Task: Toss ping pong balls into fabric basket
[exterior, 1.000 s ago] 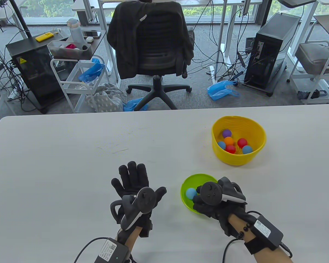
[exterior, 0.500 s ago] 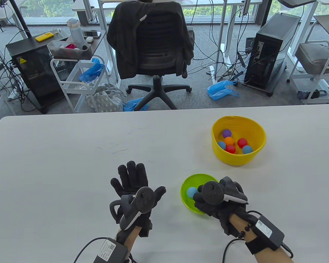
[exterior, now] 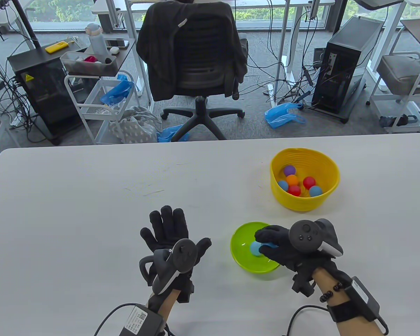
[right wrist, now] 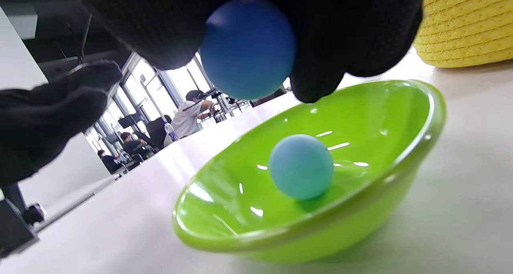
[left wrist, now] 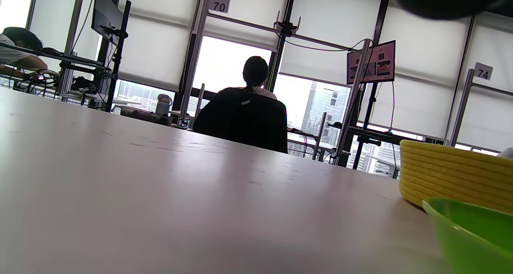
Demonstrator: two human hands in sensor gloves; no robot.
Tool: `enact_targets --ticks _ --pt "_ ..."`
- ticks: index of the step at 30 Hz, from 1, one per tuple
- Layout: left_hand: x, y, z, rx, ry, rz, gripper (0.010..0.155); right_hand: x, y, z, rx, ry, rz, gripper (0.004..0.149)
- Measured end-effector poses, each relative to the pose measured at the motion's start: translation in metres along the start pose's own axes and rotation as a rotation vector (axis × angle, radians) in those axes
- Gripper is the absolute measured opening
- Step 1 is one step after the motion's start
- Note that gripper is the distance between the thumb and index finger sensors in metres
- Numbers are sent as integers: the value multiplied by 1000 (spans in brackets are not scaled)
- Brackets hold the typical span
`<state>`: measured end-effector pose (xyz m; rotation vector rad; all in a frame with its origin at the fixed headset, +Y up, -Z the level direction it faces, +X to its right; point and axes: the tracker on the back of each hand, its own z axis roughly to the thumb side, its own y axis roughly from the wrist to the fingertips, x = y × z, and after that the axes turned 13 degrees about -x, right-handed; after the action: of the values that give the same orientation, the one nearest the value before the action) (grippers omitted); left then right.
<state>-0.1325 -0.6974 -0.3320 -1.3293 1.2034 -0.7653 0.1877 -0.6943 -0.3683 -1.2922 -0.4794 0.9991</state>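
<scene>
Where the right hand [exterior: 283, 246] reaches in from the lower right of the table view, its gloved fingers [right wrist: 320, 37] pinch a darker blue ping pong ball [right wrist: 248, 48], held above the shallow glossy green plastic bowl [exterior: 243, 264] without touching it. The right wrist view shows this ball at the top centre, clamped between black fingertips. A second, pale blue ping pong ball [right wrist: 301, 166] rests on the bowl's floor, directly below the held one. In the table view only one blue ball is visible under the fingers, and which of the two it is cannot be told.

The left hand [exterior: 171, 238] lies flat on the white table [exterior: 73, 210] at lower centre, fingers spread wide and holding nothing, just left of the green bowl and apart from it.

The yellow woven fabric basket [exterior: 330, 175] stands upright on the table, above and to the right of the green bowl, near it but not touching. Inside lie six balls: one purple [exterior: 289, 170], one orange [exterior: 292, 180], two red [exterior: 309, 182] and two blue [exterior: 315, 191], clustered on the bottom.

In the left wrist view the basket's ribbed wall appears at right, with the bowl's rim at the lower right corner.
</scene>
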Motion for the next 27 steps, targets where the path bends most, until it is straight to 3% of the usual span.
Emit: enact_targets --ticks 10,20,27 --pt "-1 0 -1 -4 -6 7 102 22 -4 -28 -15 499 -92 54" --pt "-2 1 -2 -12 30 20 103 41 -3 -65 -158 856 -243 55" --pt "-2 0 0 -18 54 27 103 50 3 -102 -271 1048 -271 56"
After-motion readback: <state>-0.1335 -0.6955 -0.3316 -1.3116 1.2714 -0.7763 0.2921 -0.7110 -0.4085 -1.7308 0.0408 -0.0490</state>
